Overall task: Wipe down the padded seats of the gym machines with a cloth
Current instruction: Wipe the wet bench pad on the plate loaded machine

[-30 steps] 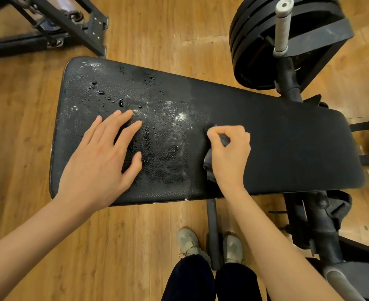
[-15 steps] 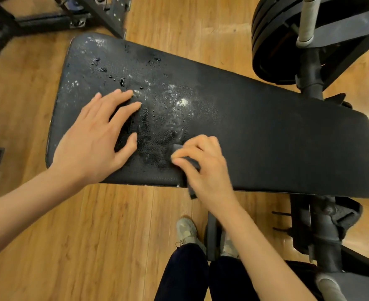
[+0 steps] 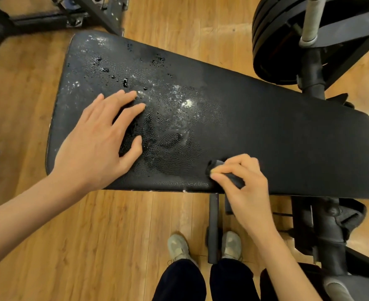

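1. Plainly, the padded bench (image 3: pixel 266 131) runs with its long axis left to right across the view, its wide end to the person's left and its narrower end to the right, by the stacked weight plates (image 3: pixel 272 46).

2. Of the two hands, the right hand (image 3: pixel 244 183) sits at the near edge of the pad, a little right of the middle, its fingers and thumb curled round a small dark cloth (image 3: pixel 224 172) bunched against the surface.

3. Meanwhile the left hand (image 3: pixel 99 144) lies flat on the wide end, fingers straight and spread, holding nothing; it looks to be bracing the person over the pad.

4. Between the hands lies the wet patch (image 3: pixel 170 131): beaded droplets and pale flecks reaching from the left hand's fingertips towards the middle and up to the far left corner. From the cloth it lies to the left and away from the person.

5. To the right of the cloth the pad looks matte and dry, so I judge that half done and the left half still to do.

6. Since the right hand has the cloth, the coming stroke probably runs leftward along the long axis. The left hand rests on part of the wet area and would likely have to lift for that part to be wiped.
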Tool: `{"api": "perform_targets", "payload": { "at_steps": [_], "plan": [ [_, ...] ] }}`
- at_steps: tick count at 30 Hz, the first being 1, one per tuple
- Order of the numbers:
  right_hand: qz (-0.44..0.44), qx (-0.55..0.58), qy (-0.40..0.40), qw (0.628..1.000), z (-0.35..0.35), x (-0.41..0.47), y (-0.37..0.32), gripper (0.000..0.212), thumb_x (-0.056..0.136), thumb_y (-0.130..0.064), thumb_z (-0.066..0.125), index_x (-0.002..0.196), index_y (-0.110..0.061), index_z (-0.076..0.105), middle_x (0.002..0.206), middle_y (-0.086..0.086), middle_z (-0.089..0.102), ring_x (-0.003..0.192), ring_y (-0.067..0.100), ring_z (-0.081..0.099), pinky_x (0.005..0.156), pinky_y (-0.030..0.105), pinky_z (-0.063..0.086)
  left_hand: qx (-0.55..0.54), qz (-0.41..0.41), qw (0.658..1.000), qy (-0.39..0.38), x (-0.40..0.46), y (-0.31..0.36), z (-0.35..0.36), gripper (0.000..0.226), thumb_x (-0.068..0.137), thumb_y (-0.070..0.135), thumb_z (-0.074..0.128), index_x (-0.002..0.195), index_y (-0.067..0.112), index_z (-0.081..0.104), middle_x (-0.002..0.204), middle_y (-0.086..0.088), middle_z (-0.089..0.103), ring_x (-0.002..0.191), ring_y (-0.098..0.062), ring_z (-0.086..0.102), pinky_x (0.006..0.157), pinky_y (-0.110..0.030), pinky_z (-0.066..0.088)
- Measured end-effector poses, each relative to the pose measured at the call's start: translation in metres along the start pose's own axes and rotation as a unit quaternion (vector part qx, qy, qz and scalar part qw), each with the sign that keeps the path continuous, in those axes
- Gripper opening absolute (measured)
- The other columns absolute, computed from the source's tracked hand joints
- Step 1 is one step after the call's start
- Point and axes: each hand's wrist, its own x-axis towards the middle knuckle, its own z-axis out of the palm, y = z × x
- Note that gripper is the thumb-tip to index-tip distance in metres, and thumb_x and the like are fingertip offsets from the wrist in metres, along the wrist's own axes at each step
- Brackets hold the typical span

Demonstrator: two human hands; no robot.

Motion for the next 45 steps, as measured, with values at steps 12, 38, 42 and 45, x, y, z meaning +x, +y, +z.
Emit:
{"api": "perform_targets", "payload": {
  "at_steps": [12, 38, 42, 45],
  "plan": [
    [0.063, 0.041, 0.173, 0.982, 0.027, -0.016, -0.007, 0.011, 0.082, -0.02, 0.078, 0.077, -0.029, 0.072, 0.085, -0.008, 0.059, 0.094, 0.019, 0.054, 0.083, 0.031, 0.042, -0.007, 0.008, 1.0, 0.017, 0.0, -0.002, 0.004, 0.059, 0.094, 0.039, 0.041, 0.143, 0.007, 0.046, 0.15, -0.014, 0.041, 0.144, -0.033, 0.034, 0.124, -0.046, 0.016],
    [0.145, 0.017, 0.29, 0.946, 0.072, 0.033, -0.049, 0.043, 0.094, -0.044, 0.058, 0.056, -0.025, 0.049, 0.061, -0.012, 0.049, 0.071, 0.015, 0.05, 0.082, 0.053, 0.045, -0.015, 0.026, 0.999, 0.035, -0.001, -0.007, 0.01, 0.051, 0.103, 0.034, 0.04, 0.144, 0.005, 0.046, 0.147, -0.015, 0.043, 0.141, -0.033, 0.036, 0.123, -0.047, 0.017],
    [0.032, 0.022, 0.173, 0.984, 0.09, 0.026, -0.074, 0.013, 0.09, -0.038, 0.066, 0.086, -0.026, 0.066, 0.085, -0.016, 0.067, 0.095, 0.011, 0.059, 0.087, 0.043, 0.047, -0.064, 0.031, 0.997, 0.026, 0.001, -0.009, 0.008, 0.051, 0.1, 0.035, 0.048, 0.145, 0.01, 0.046, 0.148, -0.011, 0.043, 0.142, -0.028, 0.037, 0.123, -0.044, 0.015],
    [-0.081, -0.066, 0.197, 0.975, 0.087, -0.004, -0.048, 0.006, 0.092, -0.017, 0.067, 0.097, -0.017, 0.07, 0.103, -0.011, 0.067, 0.103, 0.008, 0.055, 0.086, 0.041, 0.045, -0.111, 0.073, 0.991, -0.005, -0.002, -0.016, -0.004, 0.055, 0.098, 0.042, 0.045, 0.146, 0.014, 0.046, 0.149, -0.005, 0.044, 0.14, -0.024, 0.038, 0.124, -0.044, 0.018]
  ]
}}
